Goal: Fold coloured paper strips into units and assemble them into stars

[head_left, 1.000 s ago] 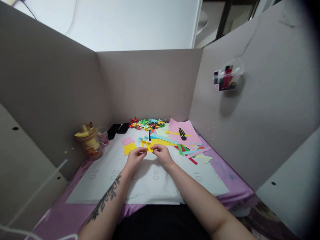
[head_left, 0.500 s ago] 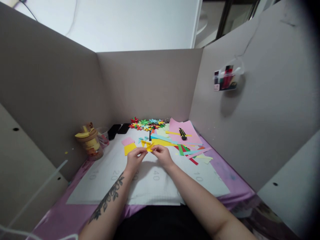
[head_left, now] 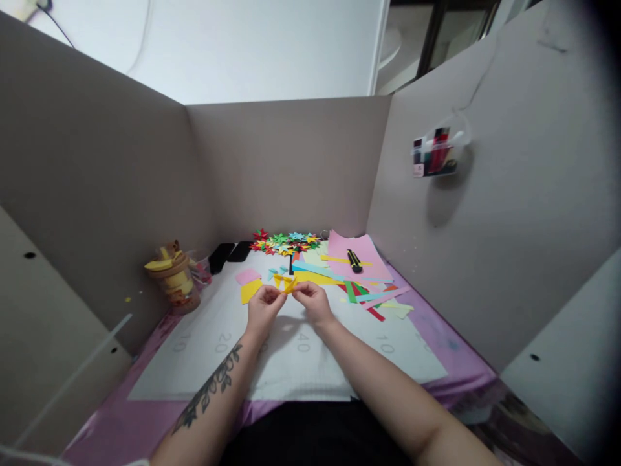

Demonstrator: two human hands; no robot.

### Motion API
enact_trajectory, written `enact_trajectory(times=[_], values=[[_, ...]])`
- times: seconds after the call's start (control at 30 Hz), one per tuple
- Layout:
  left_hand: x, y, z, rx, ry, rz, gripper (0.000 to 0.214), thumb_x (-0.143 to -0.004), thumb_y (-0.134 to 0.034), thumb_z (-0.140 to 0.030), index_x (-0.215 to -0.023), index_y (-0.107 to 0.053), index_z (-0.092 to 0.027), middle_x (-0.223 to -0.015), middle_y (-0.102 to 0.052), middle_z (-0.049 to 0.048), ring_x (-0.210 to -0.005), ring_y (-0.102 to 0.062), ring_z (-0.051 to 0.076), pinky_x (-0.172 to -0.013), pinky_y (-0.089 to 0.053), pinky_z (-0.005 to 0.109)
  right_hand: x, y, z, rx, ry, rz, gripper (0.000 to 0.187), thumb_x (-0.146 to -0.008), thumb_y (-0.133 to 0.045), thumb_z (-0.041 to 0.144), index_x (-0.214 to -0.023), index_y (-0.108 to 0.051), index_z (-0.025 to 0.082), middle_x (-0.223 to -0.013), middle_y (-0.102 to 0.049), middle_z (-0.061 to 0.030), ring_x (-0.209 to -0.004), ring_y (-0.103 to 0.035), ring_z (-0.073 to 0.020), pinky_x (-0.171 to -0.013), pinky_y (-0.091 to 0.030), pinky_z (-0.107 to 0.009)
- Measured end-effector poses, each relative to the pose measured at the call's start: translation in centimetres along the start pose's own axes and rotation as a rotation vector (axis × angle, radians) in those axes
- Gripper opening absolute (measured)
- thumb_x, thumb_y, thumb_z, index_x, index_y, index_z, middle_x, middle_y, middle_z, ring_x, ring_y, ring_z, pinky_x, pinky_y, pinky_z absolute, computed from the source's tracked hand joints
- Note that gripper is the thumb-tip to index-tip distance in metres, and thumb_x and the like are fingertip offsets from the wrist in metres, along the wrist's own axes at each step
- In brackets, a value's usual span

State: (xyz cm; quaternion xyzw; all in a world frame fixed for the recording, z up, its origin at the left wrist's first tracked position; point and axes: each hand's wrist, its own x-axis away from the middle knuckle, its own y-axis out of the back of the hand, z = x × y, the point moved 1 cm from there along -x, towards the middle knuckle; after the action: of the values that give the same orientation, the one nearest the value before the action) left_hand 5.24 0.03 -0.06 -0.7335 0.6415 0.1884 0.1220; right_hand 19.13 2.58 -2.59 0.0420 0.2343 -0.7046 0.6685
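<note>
My left hand (head_left: 262, 306) and my right hand (head_left: 312, 301) meet over the white cutting mat (head_left: 291, 349), both pinching a small folded yellow paper piece (head_left: 289, 285) between their fingertips. The piece is held a little above the mat. Just behind it lie a yellow paper square (head_left: 251, 290), a pink paper square (head_left: 247, 276) and several coloured paper strips (head_left: 369, 294). A heap of small folded paper stars (head_left: 285, 241) in several colours sits at the back of the mat.
A black utility knife (head_left: 354, 260) lies on a pink sheet (head_left: 356, 254) at the back right. A jar with a yellow lid (head_left: 173, 278) stands at the left by the cardboard wall (head_left: 97, 188). Two black objects (head_left: 228, 254) lie near the back. A clear holder with markers (head_left: 435, 152) hangs on the right wall.
Both hands have lifted the yellow piece slightly and turned it; the fingers have shifted their pinch. Nothing else on the mat has moved.
</note>
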Motion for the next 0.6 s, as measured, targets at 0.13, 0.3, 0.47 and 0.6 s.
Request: enact_trajectory(times=[0.13, 0.3, 0.47, 0.6], values=[[-0.2, -0.4, 0.5, 0.067, 0.037, 0.038, 0.027, -0.066, -0.068, -0.03, -0.078, -0.047, -0.019, -0.07, -0.061, -0.0023, -0.062, -0.058, 0.011, -0.059, -0.044, 0.021, -0.1, -0.2, -0.4, -0.032, -0.002, -0.041, 0.02, -0.064, -0.066, 0.026, -0.077, -0.052, 0.02, -0.067, -0.056, 0.0035, -0.059, -0.055, -0.0117, -0.062, -0.047, -0.026], [-0.4, -0.5, 1.1, 0.072, 0.07, 0.085, 0.029, -0.063, -0.07, -0.026, -0.083, -0.051, -0.017, -0.072, -0.06, -0.0009, -0.068, -0.06, 0.012, -0.061, -0.045, 0.02, 0.4, -0.3, 0.4, 0.019, 0.01, -0.002, 0.024, -0.064, -0.064, 0.021, -0.078, -0.045, 0.021, -0.063, -0.05, 0.0077, -0.055, -0.051, -0.0093, -0.057, -0.042, -0.021], [-0.3, -0.4, 0.8, 0.068, 0.107, 0.113, 0.031, -0.066, -0.069, -0.027, -0.088, -0.051, -0.017, -0.067, -0.062, -0.0016, -0.06, -0.058, 0.011, -0.057, -0.043, 0.02, 1.0, -0.5, 1.1, 0.11, -0.009, 0.094, 0.021, -0.064, -0.064, 0.019, -0.075, -0.046, 0.02, -0.057, -0.05, 0.0079, -0.051, -0.047, -0.0096, -0.051, -0.036, -0.021], [-0.2, -0.4, 0.6, 0.069, 0.134, 0.134, 0.032, -0.066, -0.067, -0.027, -0.091, -0.05, -0.016, -0.06, -0.061, -0.0034, -0.054, -0.056, 0.01, -0.054, -0.041, 0.02, 1.1, -0.3, 1.2, 0.136, -0.001, 0.09, 0.018, -0.066, -0.061, 0.019, -0.076, -0.045, 0.02, -0.057, -0.048, 0.0081, -0.051, -0.045, -0.0091, -0.051, -0.034, -0.02]])
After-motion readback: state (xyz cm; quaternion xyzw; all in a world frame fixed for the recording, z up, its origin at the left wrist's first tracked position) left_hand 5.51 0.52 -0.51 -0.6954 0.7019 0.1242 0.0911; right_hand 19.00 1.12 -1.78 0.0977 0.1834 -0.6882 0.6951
